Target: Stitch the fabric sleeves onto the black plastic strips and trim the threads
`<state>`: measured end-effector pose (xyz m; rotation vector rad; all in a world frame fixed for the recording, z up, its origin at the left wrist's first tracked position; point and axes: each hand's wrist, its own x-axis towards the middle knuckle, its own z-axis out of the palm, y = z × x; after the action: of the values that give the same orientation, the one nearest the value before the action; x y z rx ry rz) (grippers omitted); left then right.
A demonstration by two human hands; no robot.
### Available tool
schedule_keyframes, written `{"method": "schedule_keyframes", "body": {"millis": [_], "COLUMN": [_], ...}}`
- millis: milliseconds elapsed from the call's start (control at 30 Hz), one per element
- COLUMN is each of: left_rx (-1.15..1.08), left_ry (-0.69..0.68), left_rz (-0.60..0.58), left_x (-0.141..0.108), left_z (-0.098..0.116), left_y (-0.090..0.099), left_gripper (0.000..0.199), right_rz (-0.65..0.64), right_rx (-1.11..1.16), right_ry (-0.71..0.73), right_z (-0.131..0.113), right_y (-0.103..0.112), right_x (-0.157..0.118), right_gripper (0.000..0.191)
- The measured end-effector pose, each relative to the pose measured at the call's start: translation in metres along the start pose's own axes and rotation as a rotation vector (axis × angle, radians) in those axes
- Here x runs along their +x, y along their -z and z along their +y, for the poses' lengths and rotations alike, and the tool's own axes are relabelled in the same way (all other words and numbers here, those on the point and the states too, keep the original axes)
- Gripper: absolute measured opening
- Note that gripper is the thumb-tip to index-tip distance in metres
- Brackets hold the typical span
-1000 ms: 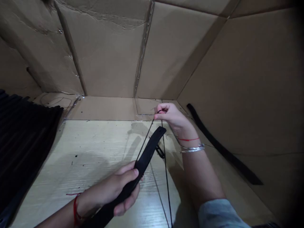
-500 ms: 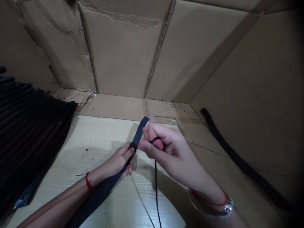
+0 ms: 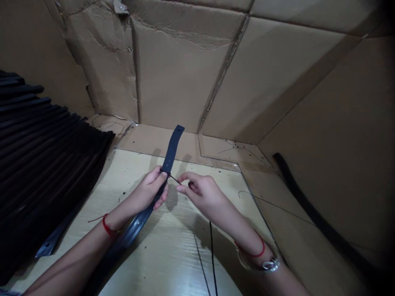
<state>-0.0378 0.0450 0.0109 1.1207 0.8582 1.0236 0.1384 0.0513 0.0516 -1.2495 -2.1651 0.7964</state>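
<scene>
A long black strip [image 3: 171, 149] with a small hole at its far end runs from the lower left up over the board. My left hand [image 3: 151, 189] is closed around it, thumb on its upper face. A thin black cord [image 3: 175, 179] stretches from the strip beside my left thumb to my right hand [image 3: 197, 189], which pinches it between thumb and forefinger. More black cord [image 3: 212, 255] hangs below my right hand toward the bottom edge. What lies under the strip in my left palm is hidden.
Many similar black strips lie in a stack [image 3: 52, 164] at the left. Another dark strip [image 3: 308, 205] leans along the right cardboard side. Cardboard walls [image 3: 185, 70] rise behind the pale board [image 3: 129, 168], which has black specks on it. A thin loose strand [image 3: 277, 205] lies at right.
My right hand has moved down and drawn the cord taut from the strip, its fist loosened into a pinch. The strip's far end now reaches higher in view, and the camera has shifted.
</scene>
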Motion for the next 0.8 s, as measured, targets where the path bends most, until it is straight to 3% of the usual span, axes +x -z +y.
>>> {"method": "schedule_keyframes", "body": {"millis": [133,333,633,800], "left_rx": [-0.001,-0.090,-0.239,-0.438], "left_ry": [-0.008,-0.001,0.019,0.050], "left_rz": [-0.012,-0.098,-0.076,-0.185], "left_x": [0.003,-0.001,-0.010,-0.021], "left_z": [-0.003,0.001,0.014,0.012], "left_y": [0.003,0.005,-0.005,-0.011], "left_gripper": [0.026,0.024,0.023,0.014], "right_rz": [0.024,0.078,-0.030,-0.072], "right_rx": [-0.094,0.055,0.245,0.406], "right_ry": [0.058,0.039,-0.019,-0.026], "right_z": [-0.004,-0.002,0.006,0.004], "right_y": [0.001,-0.001,-0.010,-0.013], "right_x": [0.000,0.007,0.014,0.014], "right_gripper": [0.031,0.050,0.054,0.053]}}
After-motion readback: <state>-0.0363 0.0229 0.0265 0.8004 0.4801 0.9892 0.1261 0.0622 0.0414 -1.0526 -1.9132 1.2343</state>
